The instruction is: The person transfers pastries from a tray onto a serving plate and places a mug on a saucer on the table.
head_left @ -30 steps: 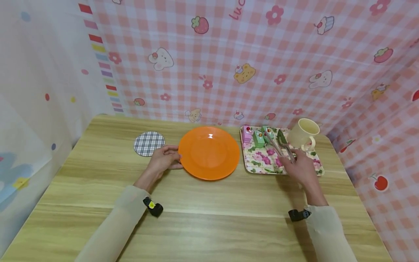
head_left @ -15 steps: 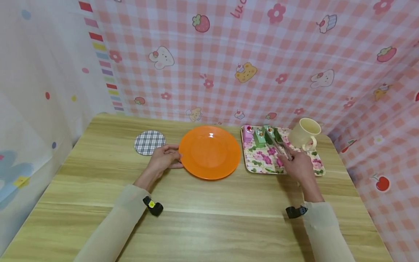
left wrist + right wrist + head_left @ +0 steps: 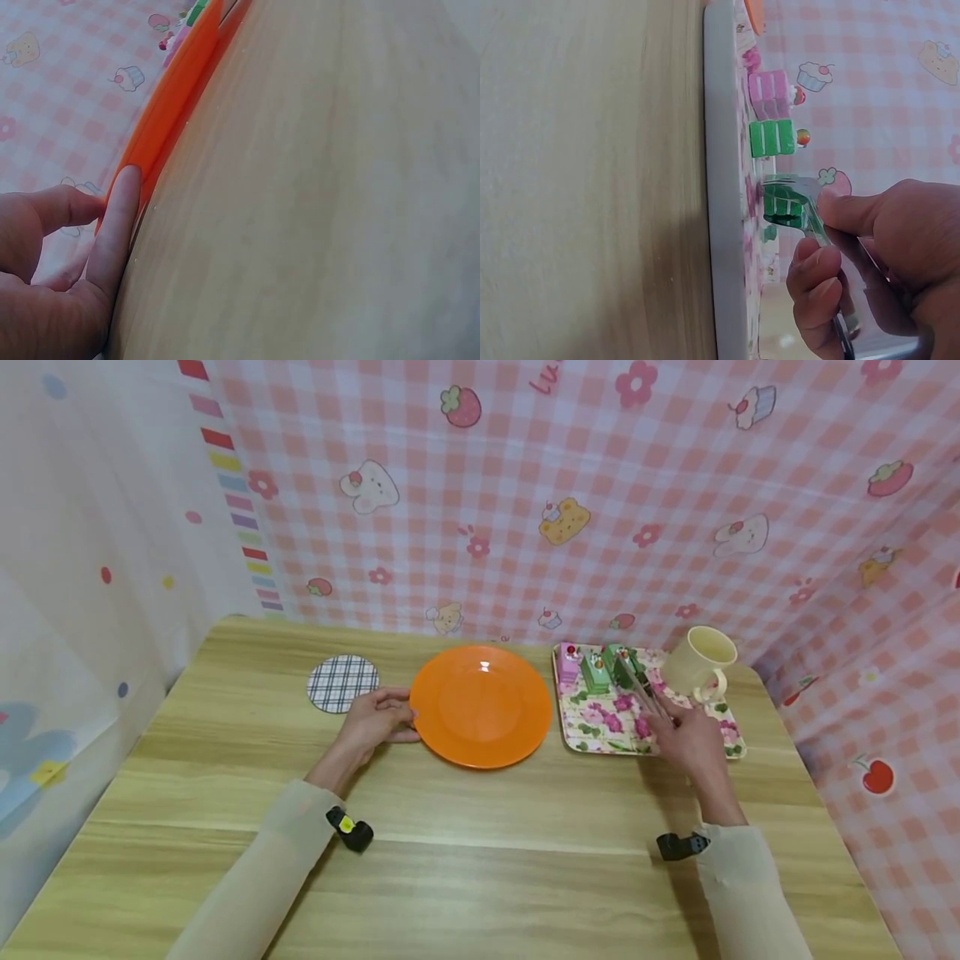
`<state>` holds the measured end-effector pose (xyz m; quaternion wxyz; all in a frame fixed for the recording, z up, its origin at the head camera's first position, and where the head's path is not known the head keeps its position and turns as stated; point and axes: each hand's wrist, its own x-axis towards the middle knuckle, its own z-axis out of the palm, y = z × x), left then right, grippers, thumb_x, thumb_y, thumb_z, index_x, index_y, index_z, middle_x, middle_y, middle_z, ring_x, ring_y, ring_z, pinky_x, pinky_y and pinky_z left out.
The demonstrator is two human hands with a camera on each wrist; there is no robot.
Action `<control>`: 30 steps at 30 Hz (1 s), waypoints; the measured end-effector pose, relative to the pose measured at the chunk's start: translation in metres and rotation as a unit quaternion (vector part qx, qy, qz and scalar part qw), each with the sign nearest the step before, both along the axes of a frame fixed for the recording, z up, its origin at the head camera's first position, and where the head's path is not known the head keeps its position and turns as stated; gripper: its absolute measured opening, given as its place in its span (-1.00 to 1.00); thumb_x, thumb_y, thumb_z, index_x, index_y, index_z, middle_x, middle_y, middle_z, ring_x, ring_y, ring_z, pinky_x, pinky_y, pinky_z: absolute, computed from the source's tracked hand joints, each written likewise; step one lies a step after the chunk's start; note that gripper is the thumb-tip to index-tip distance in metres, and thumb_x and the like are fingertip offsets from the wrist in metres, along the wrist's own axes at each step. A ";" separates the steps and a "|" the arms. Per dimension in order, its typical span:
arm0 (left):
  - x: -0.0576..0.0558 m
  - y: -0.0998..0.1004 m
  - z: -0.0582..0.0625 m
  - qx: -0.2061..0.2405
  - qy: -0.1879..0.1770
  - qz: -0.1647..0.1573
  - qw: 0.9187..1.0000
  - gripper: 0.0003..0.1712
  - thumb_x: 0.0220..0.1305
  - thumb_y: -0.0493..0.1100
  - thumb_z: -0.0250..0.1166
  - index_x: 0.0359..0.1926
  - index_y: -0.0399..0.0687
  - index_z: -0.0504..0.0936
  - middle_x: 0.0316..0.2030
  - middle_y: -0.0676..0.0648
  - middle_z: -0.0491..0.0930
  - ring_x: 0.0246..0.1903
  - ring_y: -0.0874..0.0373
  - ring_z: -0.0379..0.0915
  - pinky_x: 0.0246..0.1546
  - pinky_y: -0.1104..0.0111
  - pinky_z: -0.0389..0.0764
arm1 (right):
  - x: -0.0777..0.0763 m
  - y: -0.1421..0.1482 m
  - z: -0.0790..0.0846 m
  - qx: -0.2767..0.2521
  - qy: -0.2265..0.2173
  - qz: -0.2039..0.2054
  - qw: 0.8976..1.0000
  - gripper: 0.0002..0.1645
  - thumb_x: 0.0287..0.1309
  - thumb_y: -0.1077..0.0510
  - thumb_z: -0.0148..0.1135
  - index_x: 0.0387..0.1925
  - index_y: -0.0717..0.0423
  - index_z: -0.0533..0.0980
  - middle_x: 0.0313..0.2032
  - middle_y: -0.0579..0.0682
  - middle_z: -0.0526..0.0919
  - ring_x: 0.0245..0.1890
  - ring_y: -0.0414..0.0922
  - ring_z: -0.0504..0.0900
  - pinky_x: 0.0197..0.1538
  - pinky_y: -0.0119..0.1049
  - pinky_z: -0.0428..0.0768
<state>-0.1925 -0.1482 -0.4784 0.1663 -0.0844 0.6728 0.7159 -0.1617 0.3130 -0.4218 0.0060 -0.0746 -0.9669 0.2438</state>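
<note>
My left hand (image 3: 373,722) pinches the left rim of an orange plate (image 3: 480,706), thumb over the edge and fingers under it. In the left wrist view the plate (image 3: 169,97) appears edge-on, low over the wood. My right hand (image 3: 692,739) grips metal tongs (image 3: 643,692) above a floral tray (image 3: 585,747). The tips of the tongs (image 3: 810,196) lie on both sides of the rightmost green toy cake slice (image 3: 776,204), partly covering it. Beside that slice stand another green cake slice (image 3: 769,139) and a pink one (image 3: 769,94), each with a fruit topping.
A cream mug (image 3: 697,667) stands at the tray's right end, close to my right hand. Left of the plate lies a round checked coaster (image 3: 337,685). Patterned cloth (image 3: 480,485) hangs behind the wooden table (image 3: 480,860) and on both sides.
The tongs have shifted slightly and their tips have drawn closer together around the rightmost green cake slice. My left hand stays at the plate's rim; the head view has tilted a little.
</note>
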 end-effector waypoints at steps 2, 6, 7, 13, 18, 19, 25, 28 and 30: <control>0.000 0.000 0.001 0.001 0.003 -0.001 1.000 -0.48 0.41 -0.38 0.21 0.36 -0.25 0.43 -0.12 -0.14 0.58 -0.28 0.14 0.72 -0.14 0.23 0.86 | 0.001 0.000 0.002 -0.007 0.000 -0.004 1.000 -0.30 0.46 -0.21 0.14 0.46 0.03 0.36 -0.38 0.32 0.64 -0.53 0.02 0.49 -0.52 -0.29 0.41; 0.001 -0.002 0.002 -0.001 0.000 -0.001 1.000 -0.48 0.42 -0.37 0.21 0.36 -0.24 0.43 -0.11 -0.13 0.58 -0.28 0.14 0.72 -0.13 0.23 0.86 | 0.003 -0.001 0.005 -0.022 -0.005 -0.015 1.000 -0.24 0.44 -0.29 0.11 0.47 0.02 0.34 -0.31 0.32 0.66 -0.49 -0.01 0.50 -0.52 -0.31 0.44; 0.001 -0.002 0.002 -0.002 -0.001 -0.001 1.000 -0.48 0.42 -0.37 0.21 0.36 -0.23 0.44 -0.11 -0.13 0.59 -0.29 0.14 0.72 -0.13 0.23 0.86 | 0.003 -0.002 0.006 -0.023 -0.002 -0.016 1.000 -0.23 0.44 -0.31 0.10 0.47 0.02 0.34 -0.28 0.34 0.67 -0.48 0.00 0.51 -0.52 -0.31 0.45; 0.001 -0.001 0.001 -0.002 -0.001 -0.001 1.000 -0.49 0.42 -0.37 0.21 0.35 -0.22 0.45 -0.11 -0.12 0.58 -0.28 0.14 0.72 -0.13 0.23 0.86 | 0.008 -0.004 0.009 -0.012 0.031 -0.022 0.999 -0.24 0.43 -0.32 0.11 0.45 0.02 0.38 -0.31 0.36 0.68 -0.46 0.06 0.51 -0.52 -0.31 0.41; 0.000 -0.001 0.001 -0.002 0.001 0.001 1.000 -0.50 0.42 -0.38 0.21 0.35 -0.23 0.45 -0.12 -0.12 0.58 -0.27 0.15 0.70 -0.14 0.24 0.86 | 0.011 -0.007 0.011 -0.019 0.046 -0.026 0.998 -0.26 0.42 -0.30 0.14 0.44 0.00 0.39 -0.36 0.34 0.68 -0.48 0.05 0.50 -0.52 -0.31 0.40; 0.000 -0.001 0.001 -0.002 0.000 0.002 1.000 -0.50 0.42 -0.38 0.21 0.35 -0.23 0.45 -0.12 -0.12 0.58 -0.27 0.15 0.70 -0.15 0.24 0.86 | 0.011 -0.007 0.012 -0.022 0.049 -0.026 0.998 -0.25 0.41 -0.31 0.14 0.44 -0.01 0.39 -0.33 0.35 0.68 -0.49 0.04 0.50 -0.53 -0.31 0.40; 0.000 0.000 0.001 0.004 -0.001 0.003 1.000 -0.49 0.42 -0.39 0.21 0.35 -0.24 0.44 -0.14 -0.11 0.57 -0.27 0.15 0.69 -0.15 0.23 0.87 | 0.014 -0.010 0.012 -0.030 0.072 -0.023 0.997 -0.25 0.41 -0.32 0.14 0.42 0.01 0.41 -0.28 0.40 0.71 -0.54 0.01 0.47 -0.56 -0.30 0.41; 0.000 0.001 0.001 0.005 0.001 0.002 1.000 -0.49 0.41 -0.40 0.20 0.35 -0.24 0.44 -0.15 -0.10 0.58 -0.27 0.15 0.69 -0.15 0.23 0.86 | 0.015 -0.013 0.013 -0.034 0.083 -0.020 0.996 -0.31 0.41 -0.23 0.19 0.41 0.02 0.43 -0.31 0.40 0.69 -0.55 0.01 0.46 -0.58 -0.30 0.41; 0.000 0.001 0.001 0.005 0.001 0.002 1.000 -0.50 0.41 -0.40 0.20 0.35 -0.24 0.44 -0.15 -0.10 0.58 -0.27 0.16 0.69 -0.15 0.23 0.87 | 0.015 -0.015 0.013 -0.037 0.088 -0.015 0.995 -0.33 0.41 -0.19 0.22 0.39 0.03 0.44 -0.32 0.39 0.70 -0.55 0.01 0.47 -0.59 -0.30 0.41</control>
